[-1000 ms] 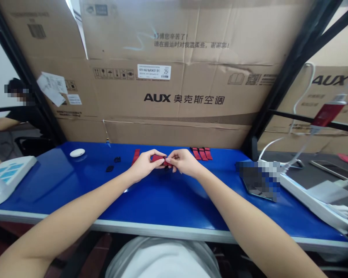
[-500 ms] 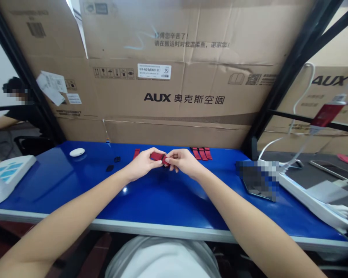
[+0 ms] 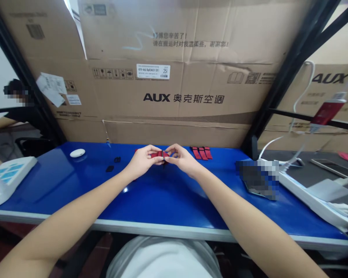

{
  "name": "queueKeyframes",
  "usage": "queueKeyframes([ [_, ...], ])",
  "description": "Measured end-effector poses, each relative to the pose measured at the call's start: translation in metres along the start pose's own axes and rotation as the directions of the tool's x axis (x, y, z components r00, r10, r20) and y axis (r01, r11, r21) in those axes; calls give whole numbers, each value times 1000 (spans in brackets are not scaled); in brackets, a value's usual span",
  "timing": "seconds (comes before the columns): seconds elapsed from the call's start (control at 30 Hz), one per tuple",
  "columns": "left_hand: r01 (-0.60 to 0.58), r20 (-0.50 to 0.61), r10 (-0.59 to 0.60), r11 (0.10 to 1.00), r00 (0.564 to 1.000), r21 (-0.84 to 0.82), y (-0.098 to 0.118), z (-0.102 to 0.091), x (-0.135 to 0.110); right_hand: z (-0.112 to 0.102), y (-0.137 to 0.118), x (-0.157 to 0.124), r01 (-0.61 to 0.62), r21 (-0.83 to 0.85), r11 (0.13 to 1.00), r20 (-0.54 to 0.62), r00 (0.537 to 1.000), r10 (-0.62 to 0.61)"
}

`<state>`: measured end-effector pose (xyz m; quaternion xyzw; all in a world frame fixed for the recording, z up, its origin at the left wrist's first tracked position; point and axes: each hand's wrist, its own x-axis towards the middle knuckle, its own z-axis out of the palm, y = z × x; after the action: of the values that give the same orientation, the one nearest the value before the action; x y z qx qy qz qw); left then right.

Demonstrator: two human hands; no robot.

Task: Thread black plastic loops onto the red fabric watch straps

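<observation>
Glossy blue tabletop (image 3: 162, 200) — cardboard boxes (image 3: 168, 96) behind. Left hand (image 3: 142, 162) and right hand (image 3: 182, 159) pinch one small red fabric strap (image 3: 159, 154) between fingertips.

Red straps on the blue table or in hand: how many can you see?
4. One strap is pinched between the left hand and right hand; three straps lie side by side on the table, right of the hands. Another may be hidden behind the left hand.
</observation>
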<state>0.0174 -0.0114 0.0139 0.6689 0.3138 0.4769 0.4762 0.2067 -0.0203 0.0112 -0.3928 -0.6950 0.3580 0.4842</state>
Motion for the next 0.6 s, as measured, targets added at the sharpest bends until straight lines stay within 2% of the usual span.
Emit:
queueKeyframes([
  [0.1,-3,-2,3,1000,1000,28,1,0,1,-1,-2,-1,189,-177,966,38,982,-185],
  [0.17,3,25,-5,998,1000,60,3,0,0,0,-4,-3,240,-212,947,77,970,-229],
  [0.3,-10,9,9,992,1000,122,6,0,-3,3,-7,-6,244,-230,942,58,970,-237],
  [0.47,-70,-48,86,962,995,264,4,-3,-5,0,-5,-5,244,-381,892,-8,964,-267],
  [0.6,-66,-42,76,979,996,194,1,-3,-3,-1,-3,-5,244,-451,858,13,963,-267],
])
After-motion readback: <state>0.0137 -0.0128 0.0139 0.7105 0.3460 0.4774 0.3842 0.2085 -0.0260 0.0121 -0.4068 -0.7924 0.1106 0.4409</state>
